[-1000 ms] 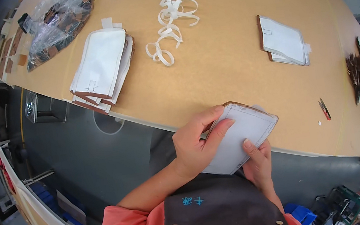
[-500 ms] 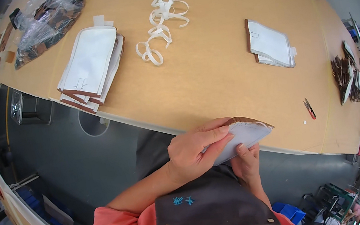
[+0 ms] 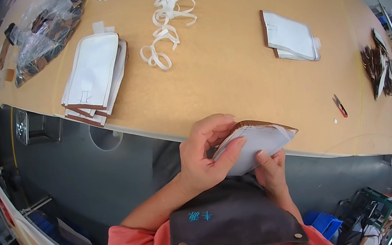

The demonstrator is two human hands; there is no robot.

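A white fabric panel with a brown edge (image 3: 260, 142) is held tilted at the near edge of the tan table (image 3: 230, 82). My left hand (image 3: 206, 154) grips its left side, thumb laid across the white face. My right hand (image 3: 270, 169) holds it from below, fingers on the lower edge. Both hands hover over my dark apron (image 3: 230, 213).
On the table lie a stack of white panels (image 3: 95, 76) at left, a tangle of white strips (image 3: 164, 26), a smaller white stack (image 3: 289, 36) at right, a plastic bag of brown pieces (image 3: 43, 33), small red snips (image 3: 339, 105) and dark brown pieces (image 3: 378, 67).
The panel has been tipped up from nearly flat to edge-on, and drawn closer to my body. My left thumb now lies across its face.
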